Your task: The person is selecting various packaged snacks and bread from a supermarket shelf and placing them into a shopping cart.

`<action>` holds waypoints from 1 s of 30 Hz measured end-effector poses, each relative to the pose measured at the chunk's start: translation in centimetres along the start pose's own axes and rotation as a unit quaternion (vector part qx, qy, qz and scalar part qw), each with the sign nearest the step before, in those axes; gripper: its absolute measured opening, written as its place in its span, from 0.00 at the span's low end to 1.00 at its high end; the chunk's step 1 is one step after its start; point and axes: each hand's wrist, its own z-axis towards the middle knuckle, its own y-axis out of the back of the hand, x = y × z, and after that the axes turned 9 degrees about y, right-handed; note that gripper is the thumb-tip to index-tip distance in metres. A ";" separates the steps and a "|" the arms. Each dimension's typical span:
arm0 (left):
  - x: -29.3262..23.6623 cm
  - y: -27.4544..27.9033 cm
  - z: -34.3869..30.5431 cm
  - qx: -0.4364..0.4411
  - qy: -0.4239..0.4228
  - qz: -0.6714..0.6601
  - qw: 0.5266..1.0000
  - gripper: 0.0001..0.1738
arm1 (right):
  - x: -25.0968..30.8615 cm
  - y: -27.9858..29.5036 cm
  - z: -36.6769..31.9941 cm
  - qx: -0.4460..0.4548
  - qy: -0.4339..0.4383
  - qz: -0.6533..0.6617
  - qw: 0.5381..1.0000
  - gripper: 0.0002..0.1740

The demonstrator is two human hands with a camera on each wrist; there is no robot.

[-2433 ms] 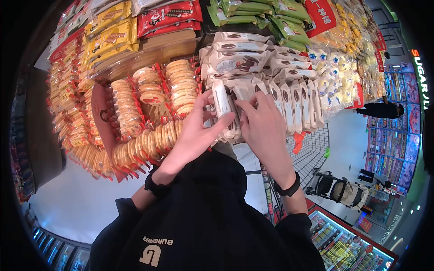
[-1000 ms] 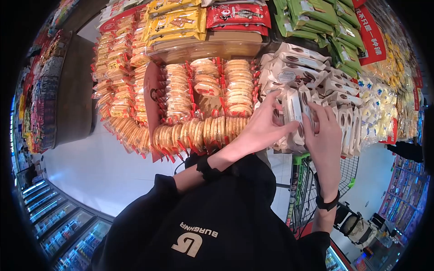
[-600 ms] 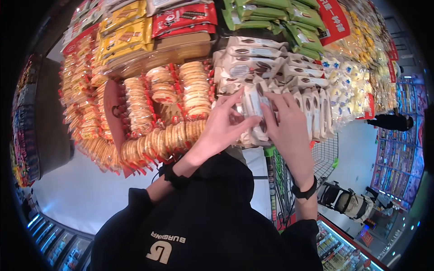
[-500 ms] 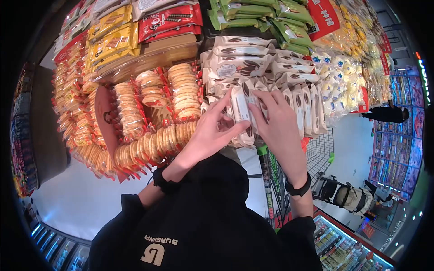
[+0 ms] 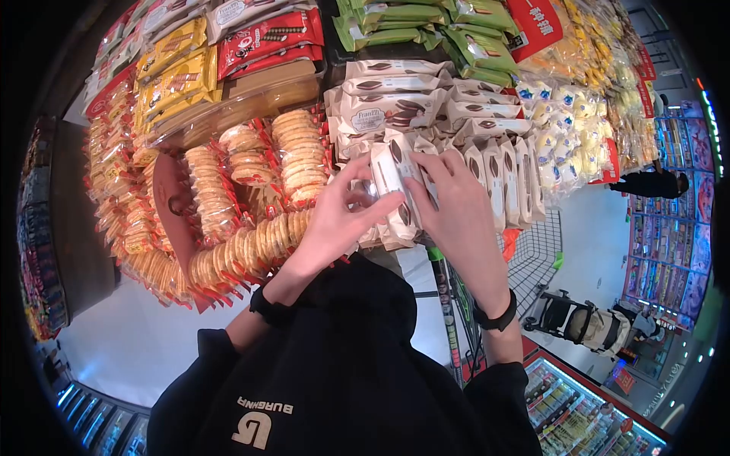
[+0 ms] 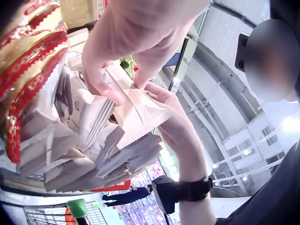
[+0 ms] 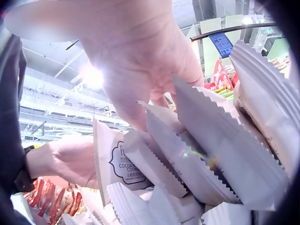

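Note:
A pale beige cookie packet stands on end at the front of a pile of matching packets. My left hand grips it, thumb on the near side and fingers round the far side. The left wrist view shows its crimped end sticking out between thumb and fingers. Against its right side, my right hand pinches with bent fingers, the fingertips partly hidden among the packets. In the right wrist view, a packet printed with a cocoa cookie label stands between the two hands, beside upright packets.
Clear-wrapped round biscuits fill the left of the display, with a red divider among them. Yellow packs, red packs and green packs lie behind. A wire shopping cart and a stroller stand right.
Over these frames the head view swings right and back. Both hands stay at the front of the beige pile, the left still gripping an upright packet, the right fingers working close beside it.

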 end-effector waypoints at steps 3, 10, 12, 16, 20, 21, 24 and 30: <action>-0.2 0.2 -0.5 0.013 0.020 -0.010 1.000 0.40 | 0.1 0.1 0.0 -0.001 -0.003 -0.003 1.000 0.15; 0.7 0.7 0.9 -0.014 0.015 -0.034 0.999 0.34 | 0.0 -0.1 0.1 0.000 0.007 -0.010 1.000 0.16; 0.6 0.7 0.8 -0.039 -0.012 0.002 0.999 0.32 | 0.1 0.0 0.1 -0.003 0.018 -0.016 1.000 0.16; -0.1 0.9 -0.2 -0.042 -0.019 0.008 0.999 0.31 | 0.8 0.7 -0.3 -0.003 0.072 -0.033 0.997 0.19; -0.8 1.4 -1.5 0.005 0.005 0.019 1.000 0.34 | 1.5 0.9 -1.3 0.014 0.116 -0.044 0.992 0.24; -0.7 1.5 -1.5 0.006 0.009 0.020 1.000 0.34 | 1.6 0.9 -1.5 0.026 0.121 -0.043 0.991 0.25; -0.3 2.0 -1.0 -0.001 0.024 0.002 1.000 0.35 | 1.7 1.1 -1.9 0.054 0.136 -0.034 0.989 0.30; 0.3 2.6 -0.4 -0.010 0.010 0.012 1.000 0.32 | 1.9 1.5 -2.2 0.106 0.176 0.001 0.979 0.33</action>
